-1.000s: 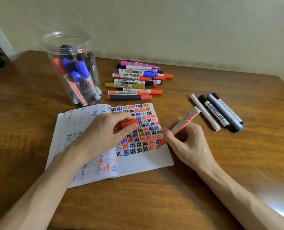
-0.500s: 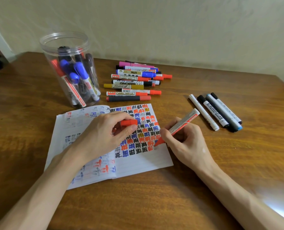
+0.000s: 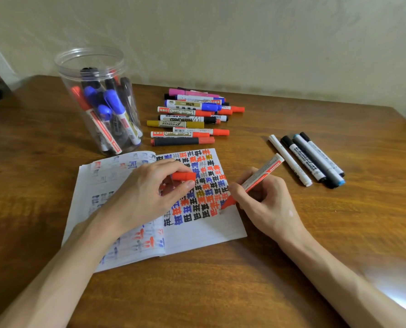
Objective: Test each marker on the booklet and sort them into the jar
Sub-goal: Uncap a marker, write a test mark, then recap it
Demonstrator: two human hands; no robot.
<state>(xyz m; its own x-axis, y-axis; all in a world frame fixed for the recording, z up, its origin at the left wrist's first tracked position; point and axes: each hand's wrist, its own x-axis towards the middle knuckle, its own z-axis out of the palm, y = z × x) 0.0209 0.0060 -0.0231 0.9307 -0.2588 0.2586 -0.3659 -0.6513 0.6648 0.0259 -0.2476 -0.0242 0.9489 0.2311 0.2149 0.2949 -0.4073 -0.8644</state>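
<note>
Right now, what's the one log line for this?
step: testing red marker | right hand: marker tip on booklet | left hand: holds cap

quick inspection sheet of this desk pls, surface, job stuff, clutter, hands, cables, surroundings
surface: brown wooden table, glossy grain
job's things: open lined paper booklet, right page full of coloured test marks; clear plastic jar holding several markers; pile of capped markers behind the booklet; row of four markers at right
clutter: nothing seen
grippers: left hand pinches red marker cap over the booklet; right hand grips uncapped red-and-white marker, tip at the page
cables: nothing seen
surroundings: pale plaster wall behind the table
</note>
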